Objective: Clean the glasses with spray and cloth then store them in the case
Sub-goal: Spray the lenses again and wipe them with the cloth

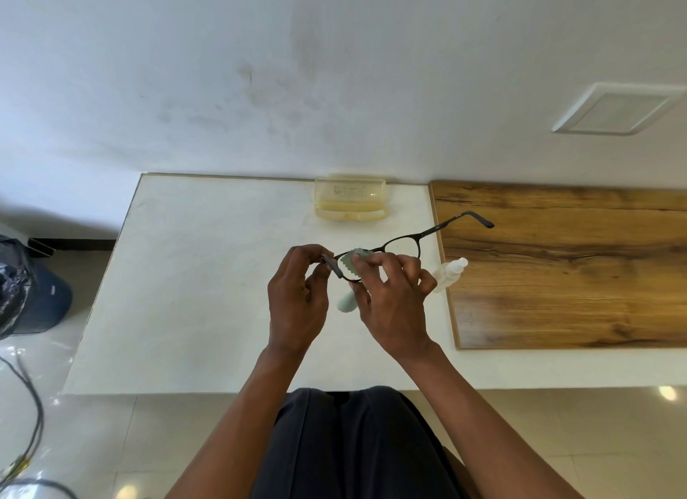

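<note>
Dark-framed glasses (405, 240) are held above the white table (193, 275), temples unfolded, one temple reaching out to the right. My left hand (297, 298) pinches the frame at its left end. My right hand (394, 305) pinches a pale green cloth (355, 262) around the left lens, and a loose end of the cloth hangs below between the hands. A white spray bottle (451, 272) lies on the table just right of my right hand. The yellowish translucent case (351, 199) sits open at the table's far edge by the wall.
A wooden board (565, 268) covers the table's right part. The wall runs right behind the case. On the floor at the left are a dark bag (29, 290) and some cables (26, 405). My lap is at the table's near edge.
</note>
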